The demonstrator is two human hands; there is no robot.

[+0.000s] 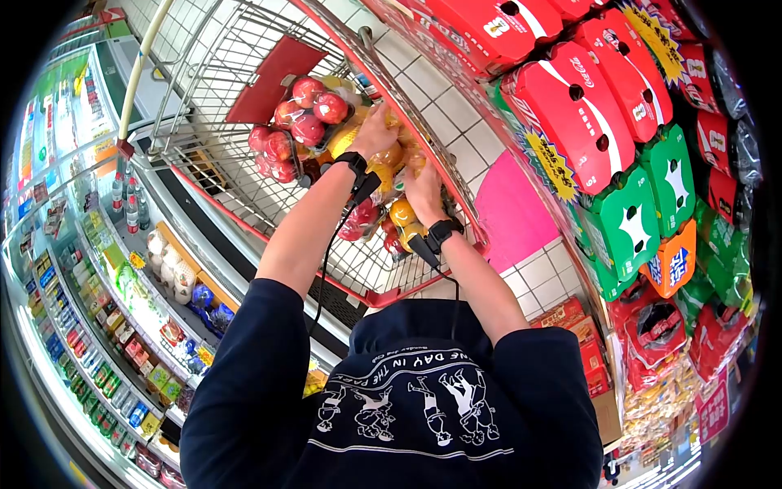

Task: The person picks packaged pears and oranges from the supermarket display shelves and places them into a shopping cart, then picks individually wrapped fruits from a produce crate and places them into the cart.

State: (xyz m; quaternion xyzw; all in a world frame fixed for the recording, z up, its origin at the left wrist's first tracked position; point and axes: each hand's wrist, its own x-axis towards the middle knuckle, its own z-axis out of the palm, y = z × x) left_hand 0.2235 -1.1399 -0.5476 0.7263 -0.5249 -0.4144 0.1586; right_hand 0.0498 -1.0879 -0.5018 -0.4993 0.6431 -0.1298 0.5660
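Inside the shopping cart (224, 208), both hands are on clear plastic bags of yellow-orange fruit. My left hand (375, 133) is closed on a bag of oranges (345, 140), its fingertips partly hidden. Just to its right, my right hand (422, 192) grips the same cluster of bagged oranges; whether it is the very same bag I cannot tell. Bagged red apples (308, 129) lie to the left of my hands. Nearer my body are another bag of red fruit (358, 222) and bagged oranges (402, 213). Each wrist wears a black strap with a cable.
The cart's red rim (440, 155) runs close along my right side. Stacked red drink cartons (570, 106) and green cartons (623, 224) stand on the right. A lit refrigerated case (106, 326) with bottles lines the left. A pink sheet (513, 212) covers some floor tiles.
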